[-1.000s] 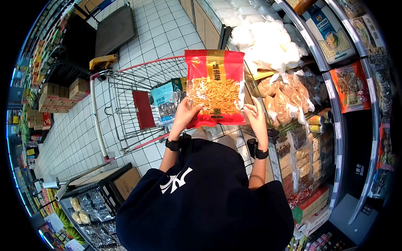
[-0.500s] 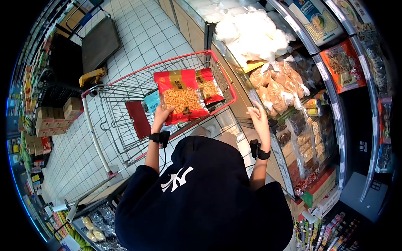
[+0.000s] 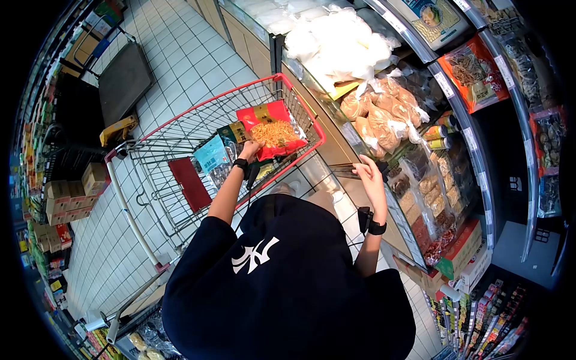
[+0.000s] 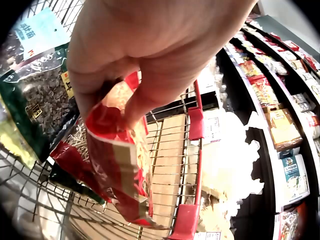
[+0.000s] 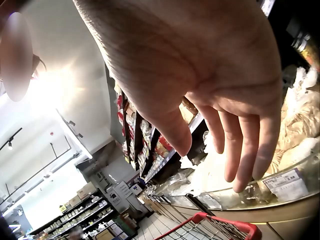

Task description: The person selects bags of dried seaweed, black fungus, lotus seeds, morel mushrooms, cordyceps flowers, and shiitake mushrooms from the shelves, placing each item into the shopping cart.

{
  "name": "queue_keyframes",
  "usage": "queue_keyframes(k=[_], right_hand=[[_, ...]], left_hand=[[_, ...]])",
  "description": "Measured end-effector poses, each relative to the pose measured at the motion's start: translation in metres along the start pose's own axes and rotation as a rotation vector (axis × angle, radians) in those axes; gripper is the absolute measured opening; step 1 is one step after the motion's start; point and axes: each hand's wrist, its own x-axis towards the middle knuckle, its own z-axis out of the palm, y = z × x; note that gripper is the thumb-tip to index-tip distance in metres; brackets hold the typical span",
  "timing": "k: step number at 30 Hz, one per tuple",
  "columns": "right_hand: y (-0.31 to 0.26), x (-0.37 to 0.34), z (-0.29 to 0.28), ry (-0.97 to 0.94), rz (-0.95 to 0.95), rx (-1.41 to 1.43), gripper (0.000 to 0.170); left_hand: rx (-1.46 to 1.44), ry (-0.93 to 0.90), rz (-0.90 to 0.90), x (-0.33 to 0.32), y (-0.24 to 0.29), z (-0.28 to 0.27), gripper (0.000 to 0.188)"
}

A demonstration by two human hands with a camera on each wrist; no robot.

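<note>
The left hand (image 3: 250, 151) pinches a red and gold bag (image 3: 271, 125) of shredded yellowish dried food by its edge. The bag is inside the wire shopping cart (image 4: 196, 123), tilted over other packs. In the left wrist view, thumb and fingers grip its top edge, and another red bag (image 4: 74, 159) shows beneath. A light-blue pack (image 3: 211, 155) and a dark-green pack (image 3: 231, 133) lie in the cart closer to its handle. The right hand (image 3: 373, 185) holds nothing; its relaxed fingers hang beside the display counter, apart from the cart.
Along the right runs a glass-edged counter with white plastic bags (image 3: 336, 45) and tied bags of brown goods (image 3: 384, 114). Tiered shelves with packaged foods (image 3: 473, 72) rise behind it. A flatbed trolley (image 3: 125, 79) and stacked cartons (image 3: 69, 198) stand at the left.
The red bag was held up by both hands, then lowered into the cart by the left hand alone. The right hand let go and stayed at the right. The view shifted rightward.
</note>
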Motion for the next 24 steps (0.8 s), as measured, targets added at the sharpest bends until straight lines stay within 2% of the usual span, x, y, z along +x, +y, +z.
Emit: queue_keyframes(k=[3, 5, 7, 8, 11, 12, 16, 21, 24], right_hand=[[0.006, -0.002, -0.003, -0.008, 0.011, -0.001, 0.039], [0.006, -0.003, -0.001, 0.002, -0.003, -0.029, 0.038], [0.008, -0.003, 0.003, -0.004, -0.003, -0.007, 0.038], [0.009, -0.002, 0.005, -0.006, -0.009, 0.015, 0.038], [0.004, -0.001, 0.011, -0.012, -0.013, -0.005, 0.039], [0.004, 0.001, 0.012, -0.014, -0.015, -0.004, 0.039], [0.006, 0.004, 0.017, -0.03, -0.017, 0.0, 0.04], [-0.001, 0.005, 0.021, -0.011, -0.027, -0.007, 0.038], [-0.004, 0.005, 0.021, -0.003, -0.034, 0.031, 0.037]], left_hand=[[-0.001, -0.121, -0.028, 0.001, 0.003, 0.007, 0.017], [-0.009, -0.18, 0.021, 0.026, -0.019, 0.007, 0.018], [0.163, -0.29, -0.009, 0.025, -0.022, 0.011, 0.02], [0.462, -0.305, -0.08, 0.004, 0.008, 0.014, 0.027], [0.582, -0.274, -0.018, -0.015, 0.025, 0.019, 0.034], [0.507, -0.27, 0.065, -0.032, 0.031, 0.022, 0.043], [0.473, -0.376, 0.134, -0.053, 0.032, 0.016, 0.051], [0.508, -0.345, 0.168, -0.092, 0.045, 0.018, 0.049], [0.476, -0.317, 0.321, -0.113, 0.049, 0.014, 0.043]])
